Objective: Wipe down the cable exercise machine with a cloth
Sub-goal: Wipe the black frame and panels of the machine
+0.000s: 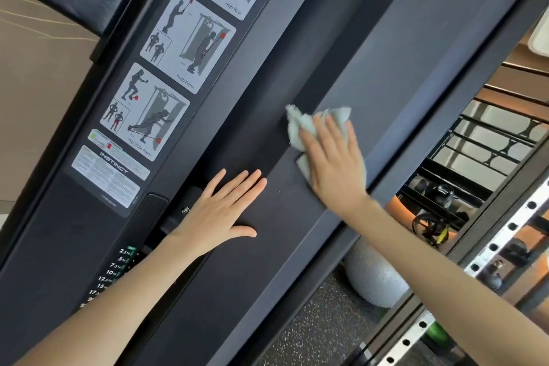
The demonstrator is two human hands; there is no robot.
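Soft cloth (300, 125) pinned against the cable machine (267, 83) panel.
The right hand (335, 163) presses it with nearly straight fingers; the left hand (221, 211), just left, rests spread and empty. The cloth looks light, limp and bunchy, best held under a flat palm.

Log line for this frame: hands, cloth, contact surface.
phase: wiping | right hand: fingers straight, presses cloth on machine panel | left hand: flat on panel, holds nothing
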